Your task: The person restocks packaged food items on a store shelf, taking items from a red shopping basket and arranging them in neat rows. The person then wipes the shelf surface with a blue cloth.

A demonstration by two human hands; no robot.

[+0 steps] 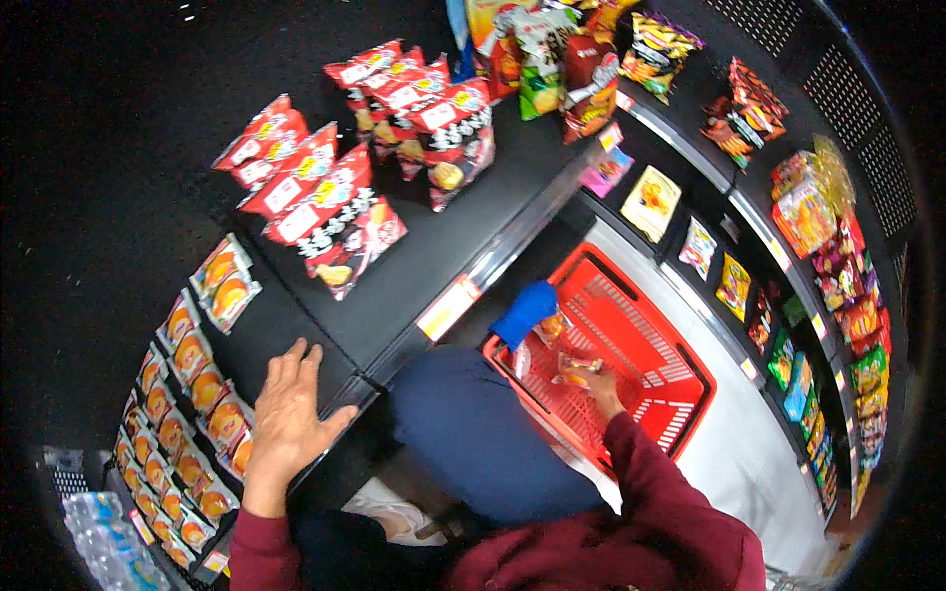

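Observation:
My left hand (290,414) rests with fingers spread at the edge of a black store shelf (436,244), beside rows of small packaged snacks (225,421) with orange round pictures. My right hand (602,391) reaches down into a red plastic shopping basket (695,369), its fingers on a small clear-wrapped packet (573,369). Another wrapped packet (550,329) lies in the basket near a blue cloth-like thing (526,314) at its rim. Red snack bags (340,229) stand on the shelf ahead of my left hand.
More chip bags (589,85) stand at the shelf's far end. Curved in view at the right, tiered shelves (709,303) hold snack bags above the pale floor (739,421). Plastic-wrapped bottles (111,539) are at the lower left. A price tag (448,306) lines the shelf edge.

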